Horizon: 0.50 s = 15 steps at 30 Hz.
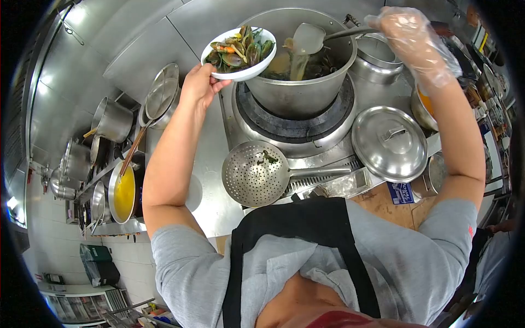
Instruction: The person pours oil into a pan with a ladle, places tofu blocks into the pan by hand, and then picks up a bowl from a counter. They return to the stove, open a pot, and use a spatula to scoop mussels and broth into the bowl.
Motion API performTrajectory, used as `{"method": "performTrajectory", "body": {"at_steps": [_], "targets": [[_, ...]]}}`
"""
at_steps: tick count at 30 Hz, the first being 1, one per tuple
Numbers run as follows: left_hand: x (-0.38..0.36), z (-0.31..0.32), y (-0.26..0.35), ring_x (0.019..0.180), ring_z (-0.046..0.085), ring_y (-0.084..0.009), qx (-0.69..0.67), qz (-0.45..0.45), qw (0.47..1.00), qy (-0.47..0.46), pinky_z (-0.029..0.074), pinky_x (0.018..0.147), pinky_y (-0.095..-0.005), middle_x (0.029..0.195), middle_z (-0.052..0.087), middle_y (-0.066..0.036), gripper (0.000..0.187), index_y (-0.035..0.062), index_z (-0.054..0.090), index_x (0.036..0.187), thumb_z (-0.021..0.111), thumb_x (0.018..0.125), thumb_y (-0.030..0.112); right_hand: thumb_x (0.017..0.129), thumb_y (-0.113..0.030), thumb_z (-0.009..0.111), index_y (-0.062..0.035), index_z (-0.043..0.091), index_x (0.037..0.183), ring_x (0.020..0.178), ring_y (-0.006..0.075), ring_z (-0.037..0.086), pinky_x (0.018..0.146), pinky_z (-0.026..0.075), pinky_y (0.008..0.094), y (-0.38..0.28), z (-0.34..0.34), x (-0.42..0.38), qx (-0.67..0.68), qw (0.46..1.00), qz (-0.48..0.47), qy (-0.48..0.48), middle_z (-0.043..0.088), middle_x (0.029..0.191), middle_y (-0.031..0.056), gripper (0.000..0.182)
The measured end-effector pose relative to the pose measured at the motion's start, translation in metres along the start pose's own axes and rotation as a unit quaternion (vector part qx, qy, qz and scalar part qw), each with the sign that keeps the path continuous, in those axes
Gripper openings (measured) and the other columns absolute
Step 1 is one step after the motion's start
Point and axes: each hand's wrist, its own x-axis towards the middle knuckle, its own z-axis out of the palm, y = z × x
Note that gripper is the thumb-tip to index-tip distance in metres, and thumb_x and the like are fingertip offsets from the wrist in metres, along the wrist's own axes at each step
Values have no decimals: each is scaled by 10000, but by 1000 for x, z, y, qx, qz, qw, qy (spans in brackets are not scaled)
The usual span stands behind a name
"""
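My left hand (pixel 205 85) grips the rim of a white bowl (pixel 257 68), which is filled with mussels (pixel 240 50) in dark shells with some green leaves. The bowl is held beside the left rim of a large metal pot (pixel 306 95) on a round burner. My right hand (pixel 402 35), in a clear plastic glove, is closed around the handle of a ladle (pixel 309 39). Above the pot the ladle's bowl is tilted, and broth (pixel 298 66) streams down from it. Dark contents show inside the pot.
A perforated strainer (pixel 256 174) with green bits lies in front of the burner (pixel 295 134). To its right rests a metal lid (pixel 389 143). A pan of yellow liquid (pixel 123 192) and several pots (pixel 112 120) stand at left. Another person (pixel 497 257) is at the right edge.
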Motion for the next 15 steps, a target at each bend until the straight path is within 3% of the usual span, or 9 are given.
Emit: {"method": "performTrajectory", "body": {"at_steps": [1, 2, 4, 5, 10, 11, 12, 14, 15], "targets": [[0, 0, 0, 613, 499, -134, 4, -2, 1000, 2, 598, 626, -303, 747, 462, -63, 93, -35, 483, 897, 452, 857, 43, 692, -221, 683, -168, 715, 989, 853, 293, 678, 753, 532, 351, -8, 2, 14, -38, 994, 12, -102, 696, 950, 112, 303], [0, 0, 1, 617, 501, -136, 9, -4, 1000, 3, 597, 626, -304, 757, 463, -67, 99, -37, 480, 904, 446, 858, 44, 692, -221, 683, -168, 715, 989, 853, 293, 678, 753, 532, 351, -7, 26, 22, -36, 994, 13, -101, 696, 950, 112, 303], [-2, 2, 3, 624, 504, -138, 16, -6, 1000, 9, 596, 627, -306, 765, 464, -70, 104, -39, 477, 908, 441, 860, 46, 690, -84, 634, -110, 701, 823, 721, 277, 639, 617, 492, 380, -10, 90, 36, -31, 985, -58, 159, 602, 698, 95, 151], [-4, 3, 4, 630, 507, -140, 21, -10, 1000, 15, 595, 628, -308, 773, 465, -72, 109, -41, 473, 913, 437, 862, 48, 690, -84, 634, -110, 701, 823, 721, 277, 639, 617, 492, 380, -16, 108, 47, -29, 985, -58, 159, 602, 698, 95, 151], [-3, 2, 4, 588, 505, -126, 12, -2, 1000, 3, 605, 603, -315, 719, 443, -38, 153, -57, 455, 952, 462, 833, 38, 670, -62, 627, -61, 679, 729, 701, 282, 666, 607, 512, 368, -58, 131, 69, -14, 995, -69, 73, 653, 706, 138, 78], [-2, 2, 4, 589, 506, -125, 10, -1, 1000, -1, 604, 606, -318, 718, 443, -36, 155, -54, 458, 958, 462, 836, 42, 684, -66, 629, -44, 677, 720, 714, 298, 672, 617, 522, 365, -69, 135, 69, 24, 990, -54, 132, 663, 728, 152, 64], [-3, 3, 4, 589, 506, -125, 10, -1, 1000, -1, 604, 606, -318, 718, 443, -36, 155, -54, 458, 958, 462, 836, 42, 684, -66, 629, -44, 677, 720, 714, 298, 672, 617, 522, 365, -71, 137, 71, 24, 990, -54, 132, 663, 728, 152, 64], [-5, 4, 5, 591, 508, -122, 20, 1, 1000, 11, 604, 616, -324, 715, 444, -31, 157, -48, 466, 965, 463, 839, 45, 688, -56, 631, -42, 680, 730, 723, 299, 675, 618, 525, 374, -83, 129, 73, 77, 995, -70, -8, 665, 734, 151, 66], [-5, 4, 5, 591, 508, -122, 20, -1, 1000, 11, 604, 616, -324, 715, 444, -31, 157, -48, 466, 965, 463, 839, 45, 687, -38, 635, -41, 682, 736, 743, 300, 676, 633, 527, 372, -89, 130, 72, 74, 995, -70, -9, 668, 756, 158, 68]]}}
